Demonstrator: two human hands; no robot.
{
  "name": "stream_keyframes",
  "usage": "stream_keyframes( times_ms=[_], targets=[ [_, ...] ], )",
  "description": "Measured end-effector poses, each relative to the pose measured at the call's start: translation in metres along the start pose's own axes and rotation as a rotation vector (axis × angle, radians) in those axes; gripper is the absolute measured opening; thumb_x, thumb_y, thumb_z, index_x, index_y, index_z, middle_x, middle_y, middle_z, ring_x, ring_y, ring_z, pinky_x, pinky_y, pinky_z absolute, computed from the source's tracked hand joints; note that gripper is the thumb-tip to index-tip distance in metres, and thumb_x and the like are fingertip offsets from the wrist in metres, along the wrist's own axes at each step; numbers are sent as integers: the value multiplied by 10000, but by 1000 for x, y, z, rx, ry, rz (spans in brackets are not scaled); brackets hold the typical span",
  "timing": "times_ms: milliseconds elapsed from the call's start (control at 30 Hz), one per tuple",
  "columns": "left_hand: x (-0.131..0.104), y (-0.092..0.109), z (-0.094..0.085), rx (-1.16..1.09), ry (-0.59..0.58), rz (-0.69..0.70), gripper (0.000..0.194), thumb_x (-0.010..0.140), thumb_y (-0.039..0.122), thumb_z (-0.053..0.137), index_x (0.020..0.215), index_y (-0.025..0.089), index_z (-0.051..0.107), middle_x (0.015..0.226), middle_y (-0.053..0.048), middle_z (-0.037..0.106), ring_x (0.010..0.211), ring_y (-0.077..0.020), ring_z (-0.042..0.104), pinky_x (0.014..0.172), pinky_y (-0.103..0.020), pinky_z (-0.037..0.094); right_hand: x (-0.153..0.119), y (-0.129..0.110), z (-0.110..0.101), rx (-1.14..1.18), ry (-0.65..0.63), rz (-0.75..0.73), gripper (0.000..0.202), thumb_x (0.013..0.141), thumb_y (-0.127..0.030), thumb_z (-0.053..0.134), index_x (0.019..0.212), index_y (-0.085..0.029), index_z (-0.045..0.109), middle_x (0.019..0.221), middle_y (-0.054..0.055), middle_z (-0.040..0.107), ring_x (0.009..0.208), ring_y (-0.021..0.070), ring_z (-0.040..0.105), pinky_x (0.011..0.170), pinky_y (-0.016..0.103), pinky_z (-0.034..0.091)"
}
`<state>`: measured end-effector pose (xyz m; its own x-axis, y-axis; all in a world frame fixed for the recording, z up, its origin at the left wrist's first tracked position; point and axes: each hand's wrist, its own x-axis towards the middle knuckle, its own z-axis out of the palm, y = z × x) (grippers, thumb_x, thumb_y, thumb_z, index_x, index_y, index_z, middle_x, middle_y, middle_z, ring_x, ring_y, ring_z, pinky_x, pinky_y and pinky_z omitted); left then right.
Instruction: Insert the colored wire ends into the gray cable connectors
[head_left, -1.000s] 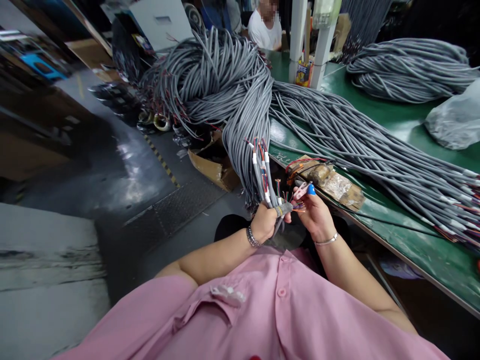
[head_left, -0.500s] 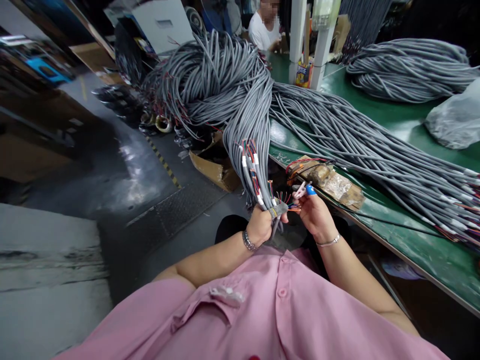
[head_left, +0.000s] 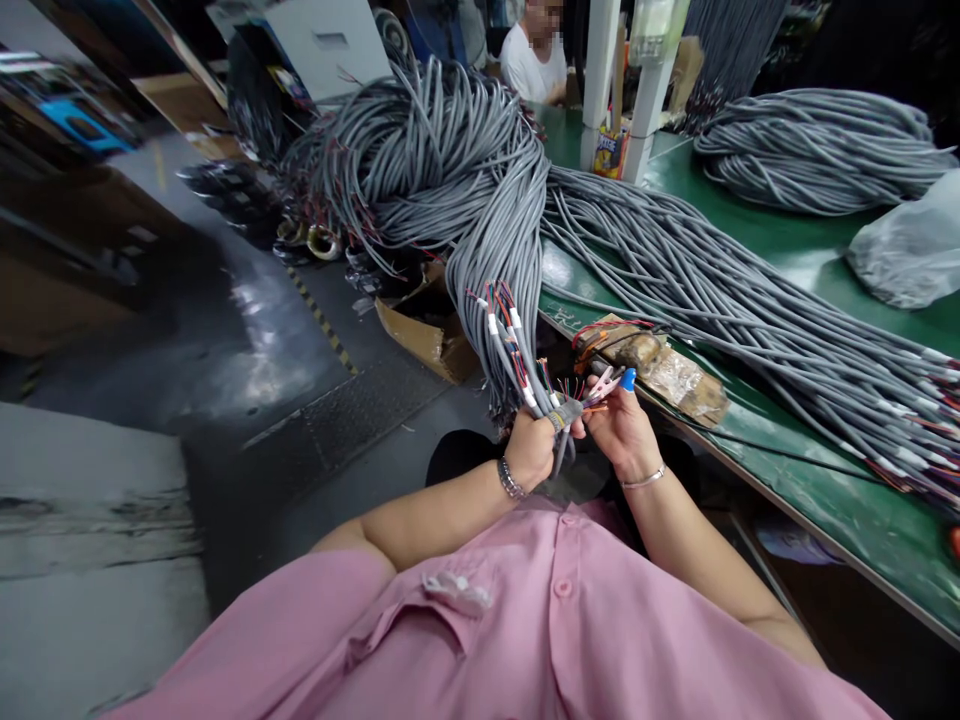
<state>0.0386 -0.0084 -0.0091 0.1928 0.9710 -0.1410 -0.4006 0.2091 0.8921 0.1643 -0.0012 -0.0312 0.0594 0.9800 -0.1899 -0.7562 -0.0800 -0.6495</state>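
Note:
My left hand (head_left: 531, 450) is closed around the ends of several grey cables (head_left: 541, 400), whose sheaths are stripped to show thin coloured wires. A grey cover with a yellow band (head_left: 564, 414) sits on its thumb. Close beside it, my right hand (head_left: 621, 432) is pinched, with a blue cover (head_left: 628, 380) on one fingertip. Between its fingers is a small pale pink clip-like thing (head_left: 602, 385); its exact kind is unclear. Orange and other thin wires (head_left: 595, 407) reach from the cable ends to these fingers. White bands (head_left: 516, 318) mark other stripped ends just above.
A large grey cable coil (head_left: 420, 150) lies heaped at the back. More cables (head_left: 720, 290) stretch across the green table (head_left: 810, 255). A taped wooden block (head_left: 660, 365) rests at the table edge, above an open cardboard box (head_left: 424, 335) on the left. A co-worker (head_left: 534, 60) sits behind.
My right hand has shifted slightly left, closer to my left hand, and the pink thing is now tilted and shows more. The left hand still grips the cables, slightly further right.

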Motion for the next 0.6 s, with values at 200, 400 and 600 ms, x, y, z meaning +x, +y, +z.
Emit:
stream_keyframes(
  times_ms=[200,400,600],
  targets=[
    [-2,-7,-6,82,10,3,260,700,355,715,614,135,608,519,-11,588,472,-109,536,477,-231,409,2,3,1,152,59,-11,263,746,-450,730,798,-198,672,745,-4,689,601,111,583,586,252,512],
    [-6,-6,-13,135,-46,59,293,730,346,699,556,132,601,520,-29,595,474,-108,535,477,-229,405,-5,0,-3,93,-3,59,456,746,-672,600,759,-218,641,840,19,703,643,135,609,588,279,526],
    [-10,-8,-29,230,-64,64,324,750,405,689,592,129,625,547,-32,610,487,-111,548,526,-244,440,-20,-17,-20,-326,-182,231,473,729,-630,654,840,-171,683,814,65,711,699,162,661,648,292,551]
  ],
)
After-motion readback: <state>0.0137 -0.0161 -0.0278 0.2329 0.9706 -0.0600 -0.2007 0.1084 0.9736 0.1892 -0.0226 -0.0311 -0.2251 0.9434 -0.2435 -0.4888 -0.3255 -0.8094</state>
